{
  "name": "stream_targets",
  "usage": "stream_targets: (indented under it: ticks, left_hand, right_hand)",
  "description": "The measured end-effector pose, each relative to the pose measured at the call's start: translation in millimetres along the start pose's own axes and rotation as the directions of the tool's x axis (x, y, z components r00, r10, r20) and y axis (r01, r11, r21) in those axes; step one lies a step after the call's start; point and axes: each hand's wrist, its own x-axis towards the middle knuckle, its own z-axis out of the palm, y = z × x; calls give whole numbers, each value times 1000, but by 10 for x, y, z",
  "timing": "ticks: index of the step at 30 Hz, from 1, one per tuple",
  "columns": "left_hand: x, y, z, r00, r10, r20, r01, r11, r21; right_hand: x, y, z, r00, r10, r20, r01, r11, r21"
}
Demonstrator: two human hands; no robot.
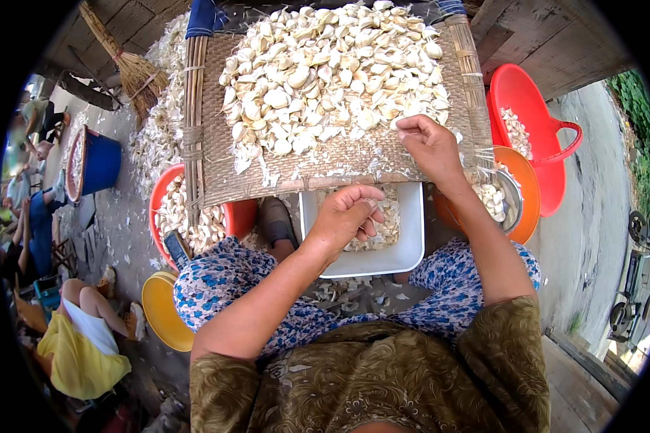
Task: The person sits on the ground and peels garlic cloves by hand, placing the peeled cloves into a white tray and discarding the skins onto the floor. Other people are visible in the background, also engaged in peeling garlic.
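Loose garlic cloves [325,70] lie heaped on a woven mat tray [216,135] with bundled-stick edges. At the tray's near right part, my right hand [434,151] pinches a pale garlic clove [395,124] between thumb and fingertips. My left hand [349,214] hovers in front of the tray's near edge, above a white plastic basin [368,264]. Its fingers are loosely curled, and whether something small sits between them is hidden. Inside the basin are garlic skins and bits [387,216]. Papery flakes [357,165] lie scattered along the mat's front.
On the left stand a red tub [165,178] of garlic, a yellow basin [165,319] and a blue bucket [102,162]. A straw broom [135,76] leans by a skin pile. Right: an orange basin [525,184] holding a metal bowl [512,203], and red baskets [520,86]. People sit at left.
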Motion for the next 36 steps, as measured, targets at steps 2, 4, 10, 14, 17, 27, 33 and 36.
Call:
stream_targets:
  ticks: [2, 4, 10, 14, 17, 27, 33, 36]
  left_hand:
    - [-9, 7, -9, 1000, -25, -3, 25, 1000, 8]
    - [-9, 6, -34, 1000, -22, 19, 21, 1000, 6]
    - [-45, 48, -117, 1000, 1, 4, -1, 1000, -25]
    - [-54, 55, -215, 996, 46, -83, -52, 996, -76]
    - [-56, 83, -242, 970, 119, -210, -146, 982, -116]
    - [-76, 244, -253, 954, 246, -173, -273, 950, -150]
    - [-56, 206, -288, 955, 288, -63, -293, 951, -100]
    - [-35, 198, -306, 952, 293, -85, -301, 949, -97]
  right_hand:
    - [96, -64, 134, 996, -87, -12, 80, 955, -285]
    - [198, -138, 257, 989, -147, -1, 128, 865, -485]
    - [325, -166, 475, 972, -221, 81, 217, 705, -675]
    - [286, -269, 485, 995, -97, 27, 99, 896, -433]
    - [119, -515, 535, 996, 50, 71, -35, 978, -205]
    - [-305, -818, 495, 967, 10, 256, -32, 996, 83]
    - [-338, -684, 419, 918, 121, 378, -271, 887, 374]
    - [-329, -668, 420, 902, 146, 406, -331, 838, 434]
